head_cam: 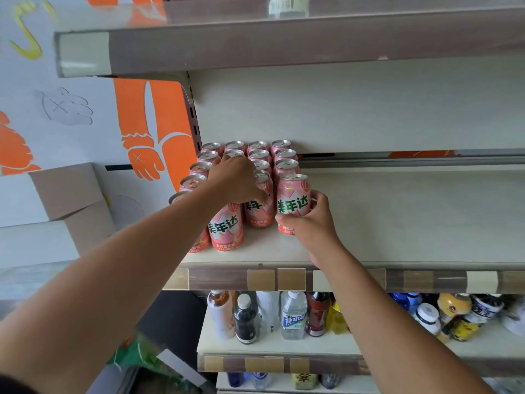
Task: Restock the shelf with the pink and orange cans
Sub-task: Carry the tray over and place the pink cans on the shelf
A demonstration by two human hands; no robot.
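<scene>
**Can placement, head view.** Your right hand (309, 223) clamps the can (294, 197) low on its side. The thumb lies on the near-left face and the fingers wrap round the right, so the label faces out and the top is free. The can is upright, on or just above the shelf (412, 217), at the front of the rightmost file and just beside its neighbours. Held this low, it can likely be slid into line without tipping.

The cans (257, 150) already stocked form a tight block at the shelf's left end, four files running to the back wall, which leaves the bare right portion for further stock.

Your left hand (231, 180) reaches over the block, wrist bent down, with its curled fingertips on the middle can (257, 214). It is probably steadying the row. Whether the palm grips anything beneath is hidden.

Both forearms extend up and forward, converging. Bottles (294, 315) fill the lower shelf.
</scene>
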